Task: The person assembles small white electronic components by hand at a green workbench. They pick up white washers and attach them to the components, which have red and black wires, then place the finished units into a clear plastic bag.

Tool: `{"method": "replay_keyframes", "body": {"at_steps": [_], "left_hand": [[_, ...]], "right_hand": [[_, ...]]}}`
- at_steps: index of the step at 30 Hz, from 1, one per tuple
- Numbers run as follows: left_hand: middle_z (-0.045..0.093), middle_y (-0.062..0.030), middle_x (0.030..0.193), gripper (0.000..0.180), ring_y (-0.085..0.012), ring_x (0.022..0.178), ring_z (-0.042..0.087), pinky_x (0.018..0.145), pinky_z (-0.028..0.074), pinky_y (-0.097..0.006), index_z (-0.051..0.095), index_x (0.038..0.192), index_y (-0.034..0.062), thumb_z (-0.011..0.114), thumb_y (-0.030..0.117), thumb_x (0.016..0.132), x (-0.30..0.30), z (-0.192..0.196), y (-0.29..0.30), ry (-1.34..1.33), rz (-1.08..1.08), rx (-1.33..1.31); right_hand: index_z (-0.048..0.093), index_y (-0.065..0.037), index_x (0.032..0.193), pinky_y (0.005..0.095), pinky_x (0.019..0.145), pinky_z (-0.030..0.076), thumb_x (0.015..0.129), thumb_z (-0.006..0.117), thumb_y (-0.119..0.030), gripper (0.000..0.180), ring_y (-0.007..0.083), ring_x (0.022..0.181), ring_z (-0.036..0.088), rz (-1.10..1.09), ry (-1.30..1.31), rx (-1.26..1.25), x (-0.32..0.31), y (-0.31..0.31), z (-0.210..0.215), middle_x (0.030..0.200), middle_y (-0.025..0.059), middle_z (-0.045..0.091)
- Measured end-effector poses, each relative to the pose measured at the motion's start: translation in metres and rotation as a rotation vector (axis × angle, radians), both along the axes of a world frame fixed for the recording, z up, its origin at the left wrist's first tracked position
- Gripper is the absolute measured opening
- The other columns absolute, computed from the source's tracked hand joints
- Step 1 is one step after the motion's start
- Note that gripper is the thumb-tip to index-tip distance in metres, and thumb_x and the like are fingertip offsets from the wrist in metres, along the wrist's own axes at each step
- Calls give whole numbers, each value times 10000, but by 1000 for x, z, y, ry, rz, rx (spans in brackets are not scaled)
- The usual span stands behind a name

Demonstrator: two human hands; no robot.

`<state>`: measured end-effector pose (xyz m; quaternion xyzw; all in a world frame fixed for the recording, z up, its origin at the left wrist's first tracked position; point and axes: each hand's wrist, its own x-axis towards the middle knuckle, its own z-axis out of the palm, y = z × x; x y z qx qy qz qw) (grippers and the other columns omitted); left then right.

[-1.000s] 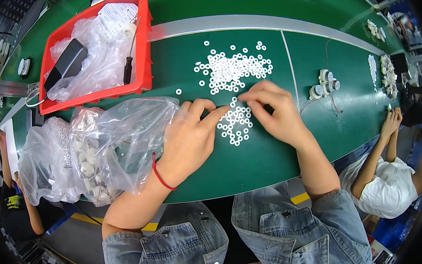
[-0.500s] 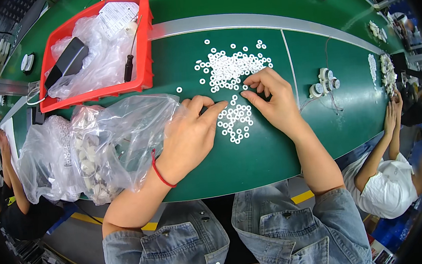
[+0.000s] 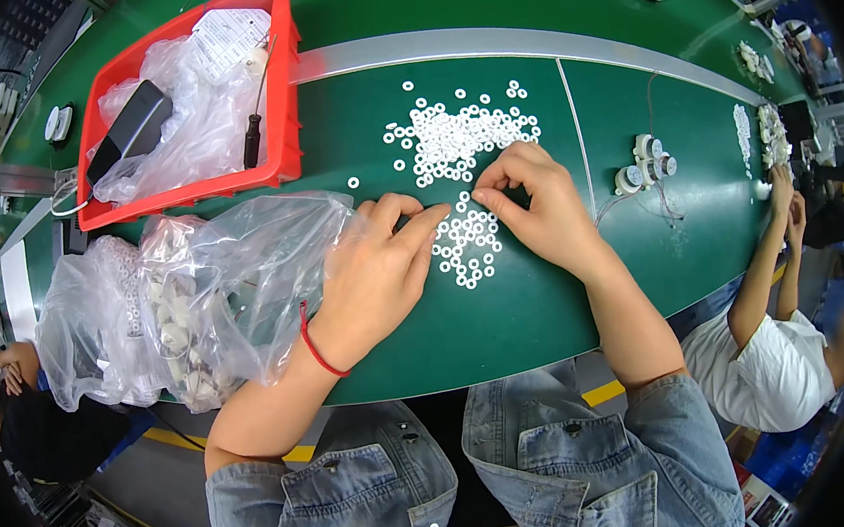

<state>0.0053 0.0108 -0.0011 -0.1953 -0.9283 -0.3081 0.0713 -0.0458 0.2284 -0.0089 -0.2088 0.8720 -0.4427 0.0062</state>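
Observation:
A large scatter of small white rings [image 3: 453, 132] lies on the green table [image 3: 536, 304]. A smaller cluster of the same rings [image 3: 469, 244] sits between my hands. My left hand [image 3: 377, 267] rests flat on the table, fingertips touching the small cluster, a red cord on its wrist. My right hand [image 3: 536, 208] is curled, thumb and forefinger pinched together at the upper edge of the small cluster; whether a ring is between them I cannot tell. A crumpled clear plastic bag [image 3: 243, 279] lies against my left hand.
A red bin [image 3: 282, 95] at the back left holds plastic bags, a black box and a screwdriver. More bagged white parts [image 3: 105, 311] lie at the left table edge. White round fittings with wires [image 3: 642, 162] sit to the right. Another person [image 3: 779, 333] works at right.
My right hand has shifted up toward the large scatter, and its fingers have pinched together. The small cluster now lies more exposed between my hands. My left hand has barely moved.

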Motion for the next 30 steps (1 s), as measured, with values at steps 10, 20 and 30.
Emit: {"method": "replay_keyframes", "body": {"at_steps": [10,20,30], "left_hand": [[605,-11,951,262,-218,831,605,650,506,-357,724,1104,155,674,84,857,1,1,0,-26,0,-10],[605,-10,953,255,-220,842,609,646,503,-360,725,1096,157,674,86,857,0,-1,-1,6,-4,-6],[606,-9,956,255,-219,842,614,641,509,-359,720,1107,154,670,96,864,1,2,-1,-16,-3,-9]], "right_hand": [[695,-19,939,288,602,438,840,721,-19,103,162,677,542,-41,26,-64,1,-5,-3,795,61,592],[700,-21,923,279,581,401,799,760,-27,138,137,639,491,-27,7,-31,0,-5,-5,773,49,586],[724,-39,996,309,555,450,852,702,-8,149,180,612,565,-141,69,-27,1,-11,-3,763,70,588]]}}
